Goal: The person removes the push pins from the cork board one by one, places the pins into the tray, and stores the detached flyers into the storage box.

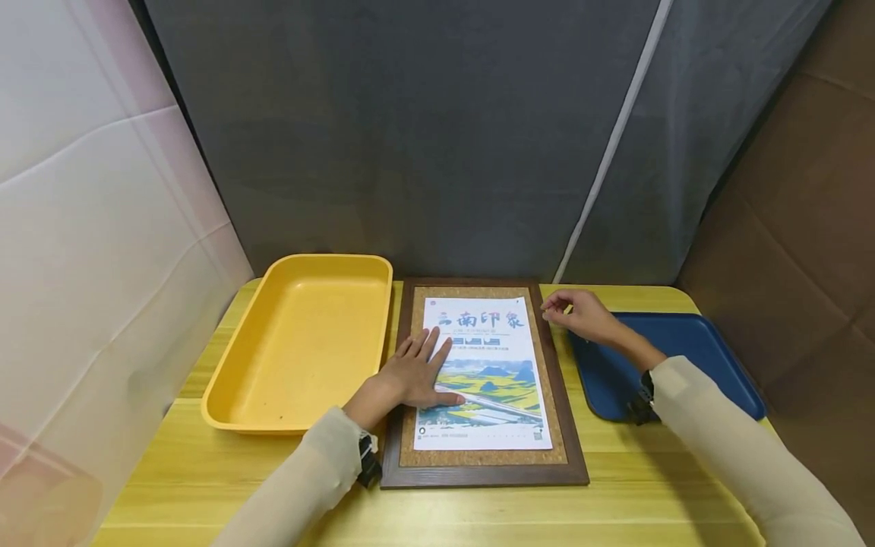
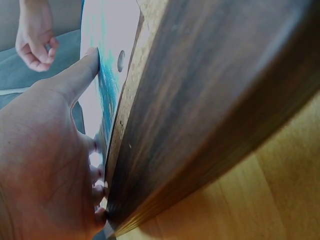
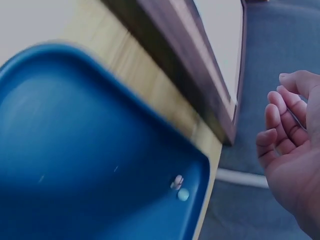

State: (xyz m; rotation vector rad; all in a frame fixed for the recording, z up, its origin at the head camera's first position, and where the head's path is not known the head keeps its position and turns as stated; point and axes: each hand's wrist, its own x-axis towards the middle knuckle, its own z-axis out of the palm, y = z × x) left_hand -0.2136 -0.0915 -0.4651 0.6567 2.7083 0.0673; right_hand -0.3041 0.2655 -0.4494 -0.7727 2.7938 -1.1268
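A printed poster with blue lettering and a yellow-green landscape lies on a cork board with a dark wooden frame. My left hand rests spread over the poster's left side, its thumb on the picture. In the left wrist view that thumb presses on the paper near the frame. My right hand hovers by the frame's upper right edge, thumb and forefinger tips close together, the other fingers curled. I cannot tell whether something tiny is between those tips. A small dark mark shows in the poster's top right corner.
To the left stands a large yellow tray. At the right is a blue tray; in the right wrist view it holds a small pinkish piece and a small pale blue round piece. A grey curtain hangs behind the wooden table.
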